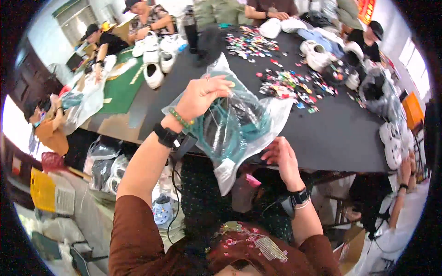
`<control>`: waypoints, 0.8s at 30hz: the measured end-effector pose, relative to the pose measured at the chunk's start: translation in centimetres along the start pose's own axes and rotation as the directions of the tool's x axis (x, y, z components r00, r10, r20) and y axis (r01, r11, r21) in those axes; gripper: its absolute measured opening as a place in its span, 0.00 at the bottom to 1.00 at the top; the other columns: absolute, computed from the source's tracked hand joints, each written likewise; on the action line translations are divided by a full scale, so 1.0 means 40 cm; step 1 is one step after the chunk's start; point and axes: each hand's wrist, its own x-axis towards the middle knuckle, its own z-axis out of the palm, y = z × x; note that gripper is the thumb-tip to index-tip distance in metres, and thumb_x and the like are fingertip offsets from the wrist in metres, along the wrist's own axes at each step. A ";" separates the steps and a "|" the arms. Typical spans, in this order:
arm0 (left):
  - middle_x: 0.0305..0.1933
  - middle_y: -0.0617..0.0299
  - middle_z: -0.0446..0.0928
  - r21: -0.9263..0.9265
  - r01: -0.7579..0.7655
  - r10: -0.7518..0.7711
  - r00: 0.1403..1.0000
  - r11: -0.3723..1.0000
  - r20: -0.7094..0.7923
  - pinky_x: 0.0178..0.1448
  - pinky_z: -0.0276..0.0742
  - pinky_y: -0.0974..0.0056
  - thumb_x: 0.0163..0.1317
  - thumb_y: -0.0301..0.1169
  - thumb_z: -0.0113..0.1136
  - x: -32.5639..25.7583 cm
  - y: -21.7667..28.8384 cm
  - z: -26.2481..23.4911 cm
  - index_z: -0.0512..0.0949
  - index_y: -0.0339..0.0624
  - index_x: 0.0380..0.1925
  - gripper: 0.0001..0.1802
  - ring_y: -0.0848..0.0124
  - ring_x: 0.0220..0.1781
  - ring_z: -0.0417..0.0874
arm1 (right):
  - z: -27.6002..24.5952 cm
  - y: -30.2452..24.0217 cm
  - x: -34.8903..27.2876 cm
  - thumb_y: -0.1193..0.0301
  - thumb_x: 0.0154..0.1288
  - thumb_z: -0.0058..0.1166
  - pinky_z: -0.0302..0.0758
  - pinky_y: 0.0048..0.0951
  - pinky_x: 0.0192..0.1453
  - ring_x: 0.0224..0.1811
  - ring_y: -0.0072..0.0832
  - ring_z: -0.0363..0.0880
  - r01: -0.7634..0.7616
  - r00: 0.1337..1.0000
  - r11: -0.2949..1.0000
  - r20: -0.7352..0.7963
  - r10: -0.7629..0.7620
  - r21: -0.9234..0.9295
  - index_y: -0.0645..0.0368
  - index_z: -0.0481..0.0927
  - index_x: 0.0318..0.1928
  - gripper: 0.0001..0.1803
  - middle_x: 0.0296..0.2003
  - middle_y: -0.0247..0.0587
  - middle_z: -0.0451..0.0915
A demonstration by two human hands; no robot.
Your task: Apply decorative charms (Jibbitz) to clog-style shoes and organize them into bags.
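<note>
Head view: the left hand [199, 97] and right hand [284, 161] of the wearer at a dark worktop [347, 135]. The left grip is closed, thumb and fingertips brought together on the upper part of a clear plastic bag [277, 113]. The bag lies between the hands at the near edge of the worktop, its lower corner hanging past that edge; teal shoes [216, 146] show through the film. The right grip is apart, its fingers loosely curled just beside the bag's right side; whether they touch the film cannot be told. A green bead bracelet [180, 118] and a black wristband [165, 135] circle the left wrist. Beyond the bag, small colourful pieces [294, 87] are spread in heaps across the worktop. White shoes [153, 76] stand at the far left beside a green mat [122, 89]; further white clogs [391, 149] sit along the right edge. Below the worktop, at left, rests a light blue clog [162, 210]. Other people are seated around the far side and the left end.
</note>
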 end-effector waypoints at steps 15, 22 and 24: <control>0.37 0.58 0.75 0.473 -0.049 0.050 0.999 0.880 0.010 0.50 0.69 0.53 0.49 0.38 0.74 -0.220 0.343 0.188 0.79 0.42 0.34 0.17 0.56 0.43 0.75 | 0.009 0.014 -0.063 0.56 0.74 0.52 0.68 0.18 0.24 0.24 0.18 0.79 -0.267 0.937 0.962 0.220 0.272 -0.052 0.58 0.80 0.37 0.18 0.28 0.33 0.82; 0.37 0.58 0.73 0.550 -0.021 -0.021 0.997 0.835 0.070 0.48 0.68 0.54 0.50 0.37 0.69 -0.280 0.327 0.298 0.78 0.39 0.39 0.19 0.58 0.43 0.74 | 0.007 0.026 -0.086 0.63 0.72 0.53 0.68 0.17 0.24 0.22 0.16 0.77 -0.283 0.942 0.959 0.189 0.277 0.006 0.58 0.81 0.33 0.13 0.25 0.30 0.81; 0.35 0.58 0.73 0.572 -0.067 0.033 0.997 0.818 0.070 0.48 0.68 0.55 0.52 0.34 0.65 -0.282 0.325 0.306 0.78 0.38 0.38 0.15 0.60 0.42 0.74 | 0.010 0.016 -0.093 0.64 0.72 0.53 0.69 0.17 0.24 0.22 0.16 0.76 -0.276 0.950 0.961 0.151 0.273 0.004 0.58 0.81 0.32 0.12 0.25 0.29 0.81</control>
